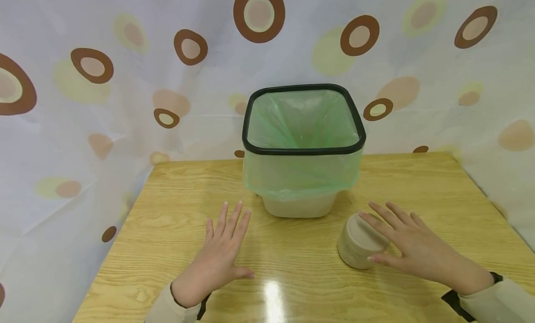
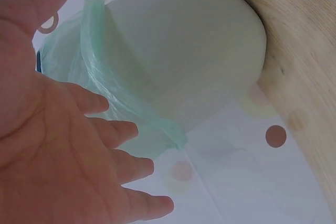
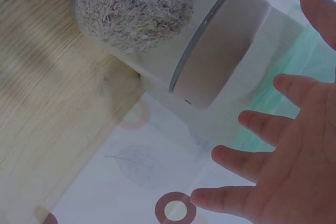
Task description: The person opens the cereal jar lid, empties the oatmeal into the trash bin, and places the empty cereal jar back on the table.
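A trash bin (image 1: 298,207) stands on the table, its black rim (image 1: 304,151) uppermost and a pale green plastic bag (image 1: 301,176) folded over the outside. To the front left of it, my left hand (image 1: 217,258) is held with straight, spread fingers and holds nothing. My right hand (image 1: 414,246) is likewise spread, beside and partly over a jar with a beige lid (image 1: 359,232). In the right wrist view the clear jar (image 3: 136,11) holds greyish dry flakes, and the fingers look apart from it.
The wooden table (image 1: 175,211) bears the bin near its back edge. A white cloth (image 1: 209,95) with brown and yellow circles hangs behind and at both sides. Light glares off the tabletop at the front.
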`<move>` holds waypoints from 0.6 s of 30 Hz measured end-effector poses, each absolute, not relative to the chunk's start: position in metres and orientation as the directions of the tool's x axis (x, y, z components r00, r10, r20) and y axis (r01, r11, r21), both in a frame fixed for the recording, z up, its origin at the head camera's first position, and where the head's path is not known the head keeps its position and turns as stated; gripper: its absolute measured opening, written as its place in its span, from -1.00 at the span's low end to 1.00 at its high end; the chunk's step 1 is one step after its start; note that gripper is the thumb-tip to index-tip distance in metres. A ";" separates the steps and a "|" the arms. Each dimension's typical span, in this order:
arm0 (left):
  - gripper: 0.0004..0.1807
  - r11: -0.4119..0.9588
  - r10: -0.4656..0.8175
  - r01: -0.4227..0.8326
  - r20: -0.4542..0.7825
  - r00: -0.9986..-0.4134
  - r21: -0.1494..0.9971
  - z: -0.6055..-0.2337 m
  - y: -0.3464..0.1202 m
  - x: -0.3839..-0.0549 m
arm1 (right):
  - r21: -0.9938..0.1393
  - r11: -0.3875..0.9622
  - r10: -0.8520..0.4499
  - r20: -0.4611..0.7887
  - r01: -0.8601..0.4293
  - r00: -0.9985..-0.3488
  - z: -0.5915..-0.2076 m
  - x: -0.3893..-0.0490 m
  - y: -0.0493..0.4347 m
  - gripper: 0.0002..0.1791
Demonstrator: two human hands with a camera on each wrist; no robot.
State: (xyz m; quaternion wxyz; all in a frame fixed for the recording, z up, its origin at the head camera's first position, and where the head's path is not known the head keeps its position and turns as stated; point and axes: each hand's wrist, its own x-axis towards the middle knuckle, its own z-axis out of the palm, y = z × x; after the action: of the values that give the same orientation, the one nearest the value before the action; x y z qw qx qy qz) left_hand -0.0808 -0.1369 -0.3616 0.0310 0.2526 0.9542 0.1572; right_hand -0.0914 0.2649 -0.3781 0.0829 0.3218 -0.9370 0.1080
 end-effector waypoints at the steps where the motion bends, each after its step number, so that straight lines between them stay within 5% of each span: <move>1: 0.36 0.823 0.492 0.473 0.021 -0.870 0.314 -0.362 -0.137 -0.081 | -0.148 0.768 -0.587 0.227 -0.623 -0.777 -0.378 -0.091 0.265 -0.06; 18: 0.34 0.804 0.506 0.490 0.044 -0.861 0.337 -0.366 -0.133 -0.082 | -0.200 0.775 -0.565 0.206 -0.600 -0.799 -0.381 -0.091 0.262 -0.08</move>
State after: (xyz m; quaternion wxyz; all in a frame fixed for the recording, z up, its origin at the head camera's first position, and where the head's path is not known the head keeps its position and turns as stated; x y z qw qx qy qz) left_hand -0.0819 -0.1332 -0.3657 0.0240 0.2622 0.9494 0.1710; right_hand -0.0907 0.2618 -0.3812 0.0671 0.3099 -0.9396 0.1287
